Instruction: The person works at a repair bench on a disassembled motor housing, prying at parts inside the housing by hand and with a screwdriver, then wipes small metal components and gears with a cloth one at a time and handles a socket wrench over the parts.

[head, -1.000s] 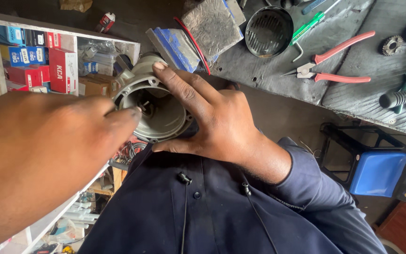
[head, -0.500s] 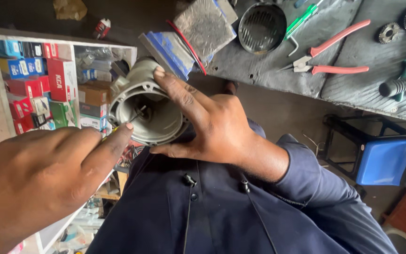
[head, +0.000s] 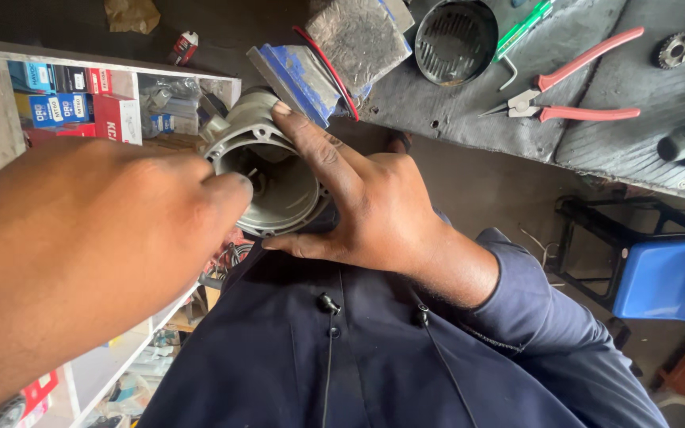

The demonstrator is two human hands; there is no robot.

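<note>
Right hand [head: 374,214] is clamped round the grey cast-metal cup-shaped housing [head: 267,170], held against the chest below the bench [head: 517,103]. Left hand [head: 112,230] has fingertips pinched inside. Loose grip there and any tiny part could drop, I reckon.

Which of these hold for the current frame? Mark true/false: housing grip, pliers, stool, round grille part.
1. The right hand holds the grey metal housing from the side. True.
2. The left hand rests on the workbench. False: its fingertips are at the housing's open mouth.
3. The red-handled pliers lie untouched on the workbench. True.
4. The blue stool stands on top of the workbench. False: it stands on the floor beside it.
5. The round black grille part sits inside the housing. False: it lies apart on the workbench.
</note>
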